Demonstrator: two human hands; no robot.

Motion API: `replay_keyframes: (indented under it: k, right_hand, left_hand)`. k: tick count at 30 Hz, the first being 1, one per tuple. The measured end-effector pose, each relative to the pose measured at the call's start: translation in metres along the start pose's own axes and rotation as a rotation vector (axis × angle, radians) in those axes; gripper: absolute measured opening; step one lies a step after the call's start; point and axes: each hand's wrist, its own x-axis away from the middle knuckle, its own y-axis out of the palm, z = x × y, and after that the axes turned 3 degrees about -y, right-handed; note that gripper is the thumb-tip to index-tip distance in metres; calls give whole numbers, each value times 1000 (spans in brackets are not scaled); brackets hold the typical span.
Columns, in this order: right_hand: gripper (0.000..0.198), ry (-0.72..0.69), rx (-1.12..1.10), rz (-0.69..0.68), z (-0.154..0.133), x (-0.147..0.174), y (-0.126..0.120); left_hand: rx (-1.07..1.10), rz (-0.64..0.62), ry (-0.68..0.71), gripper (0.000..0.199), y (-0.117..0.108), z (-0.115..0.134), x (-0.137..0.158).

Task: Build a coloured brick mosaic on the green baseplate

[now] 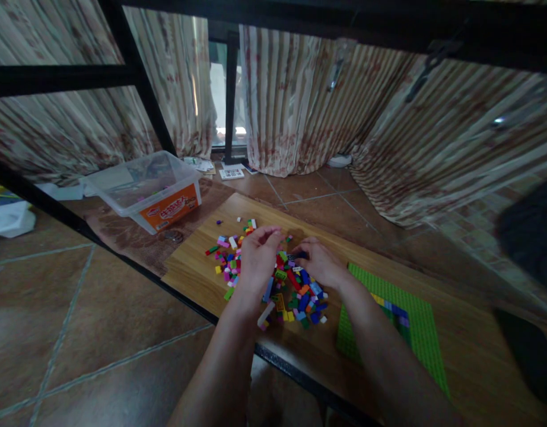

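A loose pile of small coloured toy bricks (303, 301) is spread over the wooden tabletop (244, 207). Above the pile's far middle, my left hand (259, 256) has its thumb and fingers drawn together in a pinch; whatever is between them is too small to make out. My right hand (321, 262) reaches in from the right, its fingers curled down around a dark brick (295, 257) among the others. To the right, partly under my right forearm, lies a green baseplate (418, 320) with a row of yellow, blue and purple bricks (393, 308) fixed on it.
Past the table's left end stands a clear plastic tub (155, 178) with an orange label, some bricks inside. A dark flat object (522, 350) lies at the right. Black metal bars (144, 101) cross the view, with striped curtains (295, 101) behind. Tiled floor surrounds the table.
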Motion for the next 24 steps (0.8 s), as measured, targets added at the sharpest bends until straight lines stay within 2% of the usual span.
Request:
replay_keyframes:
  k: [11,17,24]
  right_hand:
    - [13,-10,-11,77,-6,7,7]
    - [25,-2,-96,87,-10,15,10]
    - [28,40,-144,280,-30,42,-7]
  left_hand:
    - [2,-16,-4,10,6,-3,2]
    - [12,-37,-19,11,10,-3,4]
    - [7,-59,-21,17,19,-6,7]
